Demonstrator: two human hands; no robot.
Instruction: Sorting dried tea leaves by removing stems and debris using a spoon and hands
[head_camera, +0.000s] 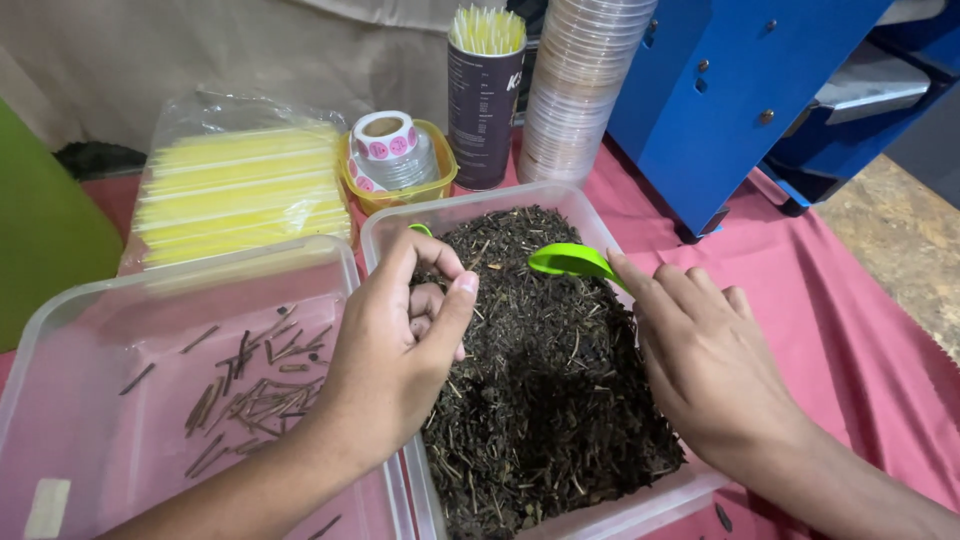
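Over the clear tub (590, 215) of dark dried leaves (545, 400): left hand (395, 350) curled, pinching leaf bits; right hand (705, 365) flat at the green scoop (570, 262), grip unclear; few twigs (255, 385) sorted into the tub alongside, most unsorted.

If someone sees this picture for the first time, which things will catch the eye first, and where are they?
The clear plastic tub heaped with dark dried leaves fills the middle, with the left hand pinching over it and the right hand holding a bright green plastic scoop. To its left, a second clear plastic tub holds a few sorted brown twigs. Behind, a bag of yellow straws lies on the red cloth.
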